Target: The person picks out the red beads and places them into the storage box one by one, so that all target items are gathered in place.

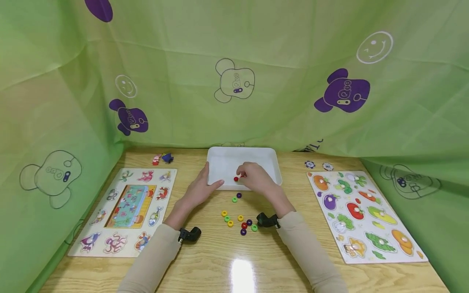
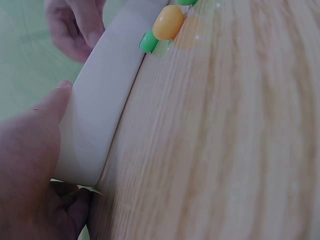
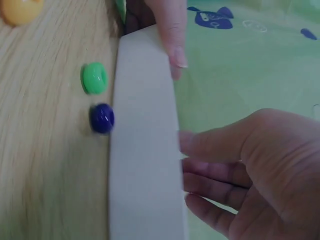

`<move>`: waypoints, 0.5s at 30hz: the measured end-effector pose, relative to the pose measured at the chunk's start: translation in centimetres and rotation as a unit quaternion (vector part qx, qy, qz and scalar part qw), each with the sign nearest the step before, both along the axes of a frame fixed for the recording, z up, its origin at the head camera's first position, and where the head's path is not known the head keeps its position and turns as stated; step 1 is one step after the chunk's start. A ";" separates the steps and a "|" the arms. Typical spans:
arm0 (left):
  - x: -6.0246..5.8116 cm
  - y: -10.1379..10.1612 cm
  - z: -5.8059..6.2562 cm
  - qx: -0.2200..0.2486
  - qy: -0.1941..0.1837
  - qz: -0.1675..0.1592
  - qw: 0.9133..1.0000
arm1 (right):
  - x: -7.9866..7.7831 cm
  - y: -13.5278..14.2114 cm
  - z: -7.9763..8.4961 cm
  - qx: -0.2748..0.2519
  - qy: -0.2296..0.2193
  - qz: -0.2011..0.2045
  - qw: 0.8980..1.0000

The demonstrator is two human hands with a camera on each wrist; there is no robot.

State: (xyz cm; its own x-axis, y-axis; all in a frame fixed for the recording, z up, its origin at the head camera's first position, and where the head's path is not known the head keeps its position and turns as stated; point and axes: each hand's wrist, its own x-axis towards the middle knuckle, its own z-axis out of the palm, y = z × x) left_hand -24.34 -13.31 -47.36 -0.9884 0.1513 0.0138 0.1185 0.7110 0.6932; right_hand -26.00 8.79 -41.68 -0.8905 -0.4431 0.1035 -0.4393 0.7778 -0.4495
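A white tray (image 1: 224, 187) lies at the back of the table. My left hand (image 1: 198, 190) grips its front left corner, thumb at the front rim and fingers along the side. Over the tray is my right hand (image 1: 255, 177), its fingers bent downward. A red bead (image 1: 236, 179) lies inside, close to those fingertips, and a bit of red shows under them. In the right wrist view the tray wall hides the tips of the right hand (image 3: 270, 170), so whether they pinch a bead is unclear. Just outside the front wall are a purple bead (image 3: 102, 118) and a green bead (image 3: 94, 78).
Several loose beads, among them a yellow bead (image 1: 230, 223), lie nearer the front. On the left is a sea-animal puzzle board (image 1: 172, 174); a vegetable puzzle board (image 1: 388, 257) lies on the right. Small figures (image 1: 167, 158) and poker chips (image 1: 310, 164) sit behind the boards. Green cloth (image 1: 190, 122) encloses the table.
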 end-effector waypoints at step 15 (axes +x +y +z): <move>0.0 0.0 0.1 -0.001 -0.006 0.007 1.000 | 5.3 2.1 1.4 0.018 -0.053 0.096 0.994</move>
